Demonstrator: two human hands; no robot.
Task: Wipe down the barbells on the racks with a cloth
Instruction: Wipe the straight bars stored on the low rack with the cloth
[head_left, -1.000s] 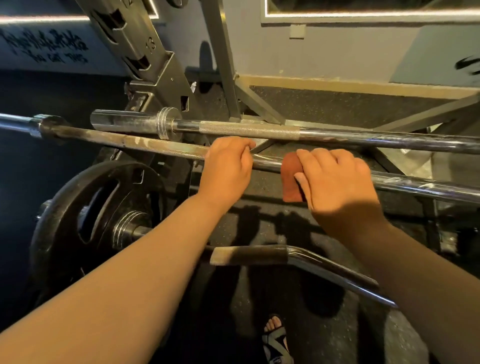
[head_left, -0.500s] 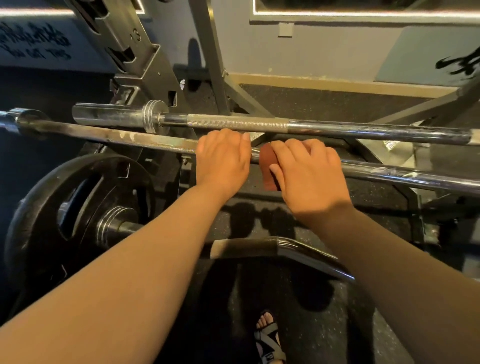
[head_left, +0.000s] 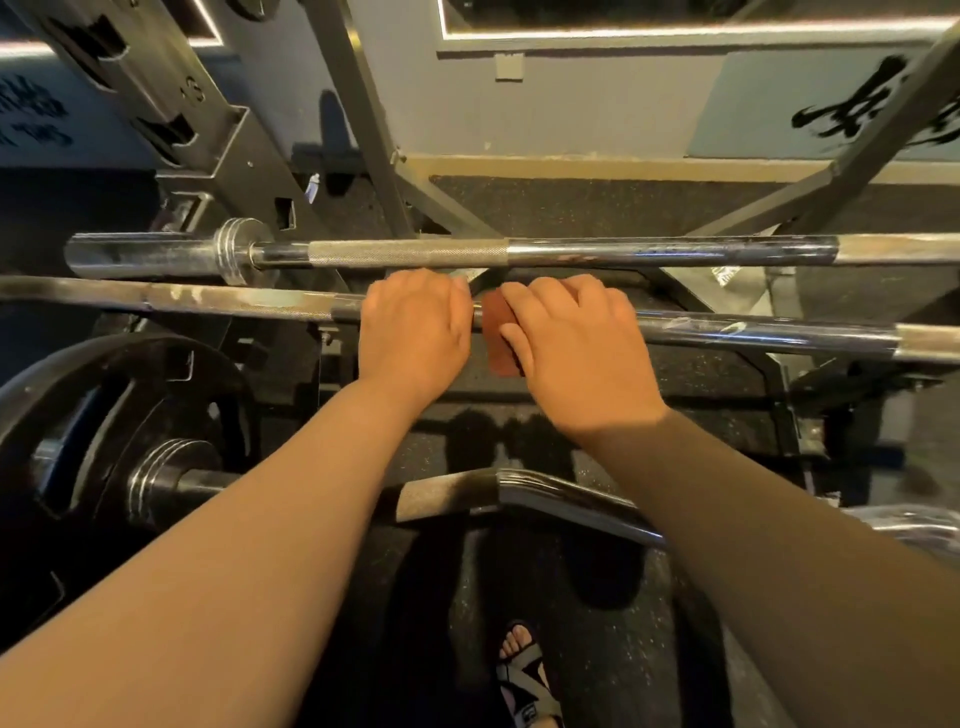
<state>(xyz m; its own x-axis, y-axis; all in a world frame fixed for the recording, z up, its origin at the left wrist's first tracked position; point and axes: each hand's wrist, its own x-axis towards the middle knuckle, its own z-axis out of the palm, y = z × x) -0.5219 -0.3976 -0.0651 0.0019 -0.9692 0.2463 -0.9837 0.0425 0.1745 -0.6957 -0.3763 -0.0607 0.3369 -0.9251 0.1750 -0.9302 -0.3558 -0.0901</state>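
A: Nearest you, the curl bar (head_left: 550, 493) lies low in front of you with the weight plate (head_left: 109, 410) at its left, and neither hand touches it. Leave it and attend to the bar you are on.

B: Agreed. Your left hand (head_left: 415, 332) is curled over the middle barbell (head_left: 218, 300), gripping it bare. Your right hand (head_left: 571, 343) is wrapped round the cloth (head_left: 492, 330), clamping it onto the same bar just beside the left. The two hands nearly touch.

A: So the cloth has no room to travel leftward. I judge the best move is to shift your left hand toward the rack's left end, or to run the cloth rightward along the shiny stretch.

B: Wrap the cloth right around the shaft, not only over the top. The underside is hidden from here, so I cannot tell whether it is covered. Twist your wrist as you slide.

A: The dull, patchy section toward the rack's left end looks as if it needs firmer pressure. Knurling may snag the cloth, so go slowly there.

B: Steady the bar with your left hand so it does not roll in its hooks. Beyond it, the far barbell (head_left: 649, 249) rests on the rack near the wall, apart from both hands. By my reckoning it comes next.
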